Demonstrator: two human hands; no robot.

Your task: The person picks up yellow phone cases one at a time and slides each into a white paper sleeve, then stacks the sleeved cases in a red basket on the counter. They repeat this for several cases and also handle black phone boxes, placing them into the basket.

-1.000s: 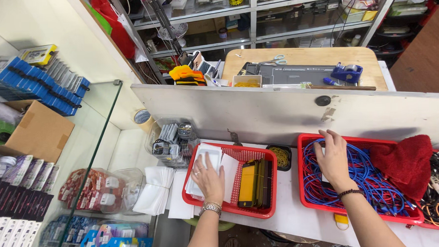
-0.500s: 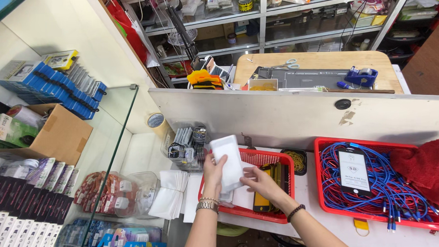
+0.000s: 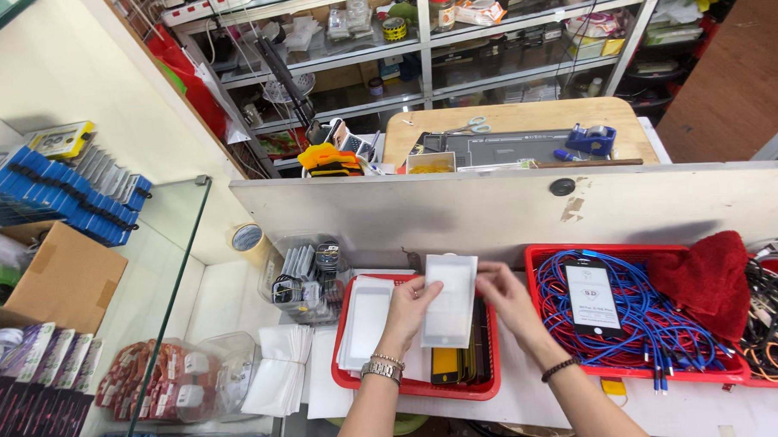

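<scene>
Above the small red tray (image 3: 490, 387), a flat white packet (image 3: 450, 301) is held upright between both hands. It looks thin, light and fairly stiff, likely fragile, best pinched by its edges. The left hand (image 3: 407, 311) has its grip closed on the left edge; the right hand (image 3: 508, 296) pinches the right edge. Beside it, a larger red tray (image 3: 537, 261) holds blue cables (image 3: 642, 317) and a phone (image 3: 592, 296) on the white worktop (image 3: 714, 405).
</scene>
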